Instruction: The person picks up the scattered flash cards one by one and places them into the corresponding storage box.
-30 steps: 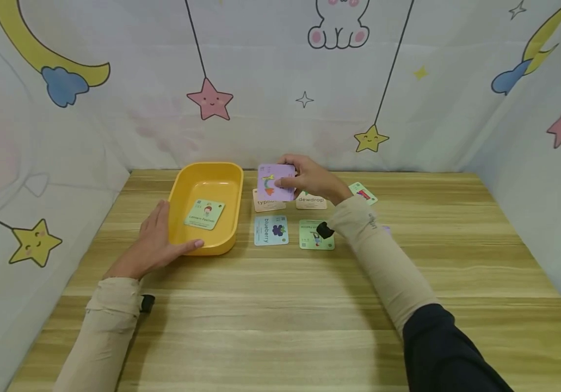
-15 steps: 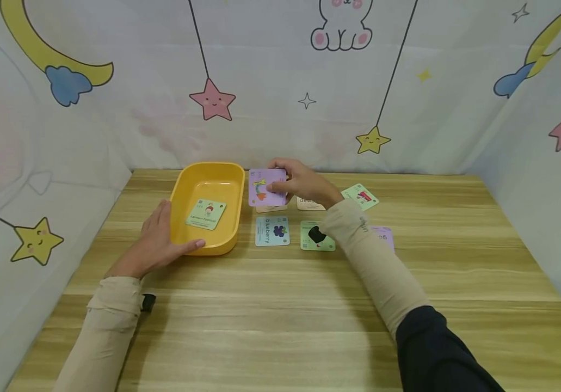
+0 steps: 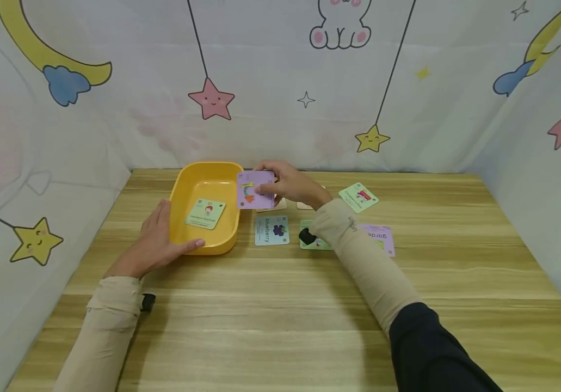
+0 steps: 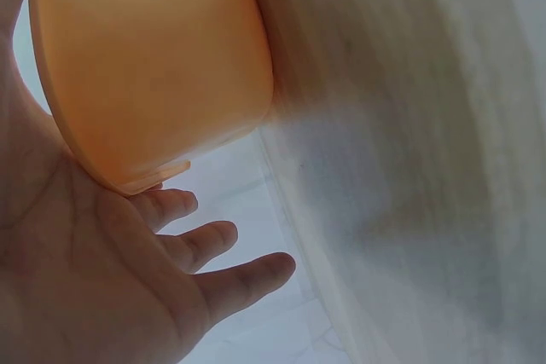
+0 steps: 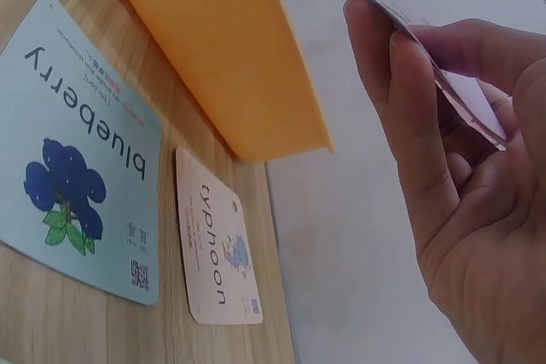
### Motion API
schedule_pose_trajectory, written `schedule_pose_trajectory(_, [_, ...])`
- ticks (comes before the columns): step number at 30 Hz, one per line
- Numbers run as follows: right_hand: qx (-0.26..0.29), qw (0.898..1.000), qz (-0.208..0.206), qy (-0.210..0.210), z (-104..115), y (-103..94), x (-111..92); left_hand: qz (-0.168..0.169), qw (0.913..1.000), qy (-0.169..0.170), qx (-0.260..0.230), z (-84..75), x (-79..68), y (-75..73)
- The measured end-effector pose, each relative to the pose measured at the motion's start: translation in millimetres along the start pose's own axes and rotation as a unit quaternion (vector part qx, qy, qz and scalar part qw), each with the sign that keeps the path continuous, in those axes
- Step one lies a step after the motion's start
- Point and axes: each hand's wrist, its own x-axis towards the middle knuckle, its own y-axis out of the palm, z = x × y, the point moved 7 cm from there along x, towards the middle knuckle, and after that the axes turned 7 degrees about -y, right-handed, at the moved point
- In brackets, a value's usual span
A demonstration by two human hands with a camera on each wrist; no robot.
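Pinched between the thumb and fingers of my right hand (image 3: 292,185) is a purple picture card (image 3: 247,197), held up at the right rim of a yellow tray (image 3: 235,239). In the right wrist view the card (image 5: 469,104) appears nearly edge-on, lifted off the table. My left hand (image 3: 155,242) lies against the tray's near left corner, thumb over the front rim, fingers along the outer side. The left wrist view has the palm (image 4: 94,270) against the tray wall (image 4: 162,66), fingers extended. A green Lantern Festival card (image 3: 205,213) lies inside the tray.
On the wooden table right of the tray lie a blueberry card (image 3: 272,231), a typhoon card (image 5: 217,245), a green card (image 3: 320,245) partly under the right wrist, a Children's Day card (image 3: 358,197) and a purple garden card (image 3: 380,238). A printed curtain (image 3: 270,136) stands behind.
My right hand has carried the purple card leftward and slightly nearer, from above the typhoon card to the tray's right rim. The garden card has come into view. My left hand stays put.
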Motion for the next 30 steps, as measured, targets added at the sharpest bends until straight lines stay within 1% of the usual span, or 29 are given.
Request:
schedule_pose_trajectory(5, [0.005, 1.000, -0.006, -0.007, 4.4, 4.2, 5.0, -0.006, 1.0000, 0.003, 0.003, 0.1, 1.0, -1.3])
schedule_pose_trajectory(9, [0.006, 1.000, -0.004, -0.007, 5.8, 9.4, 10.5, 0.001, 1.0000, -0.004, 0.006, 1.0, 1.6, -0.8])
schedule_pose_trajectory(15, [0.004, 1.000, -0.001, -0.005, 8.8, 17.7, 16.2, 0.005, 1.0000, -0.004, 0.004, 1.1, 0.8, -0.7])
schedule_pose_trajectory(25, [0.011, 1.000, -0.004, -0.010, 5.9, 27.7, 21.4, 0.007, 0.9999, -0.009, 0.006, 0.4, 0.2, -0.7])
schedule_pose_trajectory(30, [0.017, 1.000, -0.001, -0.008, 5.1, 33.5, 22.1, 0.011, 0.9999, -0.003, 0.005, 1.1, 0.5, 1.4])
